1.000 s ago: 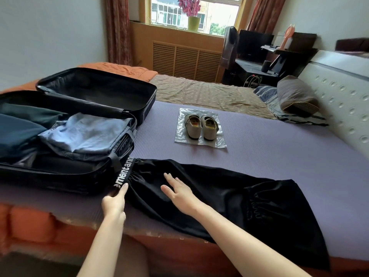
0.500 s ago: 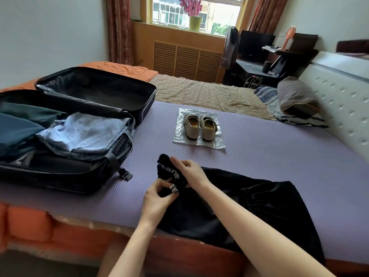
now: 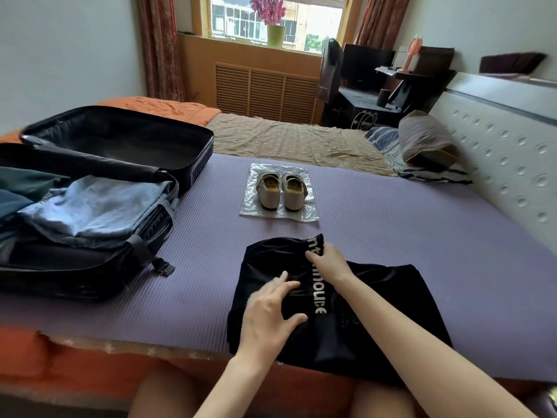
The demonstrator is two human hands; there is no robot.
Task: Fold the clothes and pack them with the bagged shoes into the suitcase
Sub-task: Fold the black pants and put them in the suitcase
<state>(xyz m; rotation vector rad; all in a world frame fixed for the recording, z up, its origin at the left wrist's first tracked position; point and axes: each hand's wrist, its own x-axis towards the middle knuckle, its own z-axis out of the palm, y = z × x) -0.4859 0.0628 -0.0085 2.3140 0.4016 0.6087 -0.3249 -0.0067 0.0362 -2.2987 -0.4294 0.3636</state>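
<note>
I am pressing my left hand [image 3: 271, 306] flat, fingers spread and holding nothing, on the near half of the black garment [image 3: 355, 315]. My right hand [image 3: 327, 260] is lying on the far fold; its fingers are curling down over the white-lettered waistband [image 3: 316, 285], but I cannot tell whether they are pinching the cloth or only pressing it. The garment is sitting folded over on itself near the front edge of the purple mat [image 3: 407, 224] that is covering the bed, with the waistband running away from me across the top layer.

Just beyond the garment, a pair of pale shoes [image 3: 281, 193] is standing side by side on a clear plastic bag [image 3: 304, 214], not inside it, toes pointing away from me.

To my left, the black suitcase [image 3: 90, 279] is lying open on the bed. Its near half is holding a folded light-blue garment [image 3: 96, 206] with darker clothing [image 3: 18, 191] beside it at the left edge of view, and a strap buckle [image 3: 164, 268] is trailing onto the mat. The far half [image 3: 126, 140] is showing only its dark lining.
</note>
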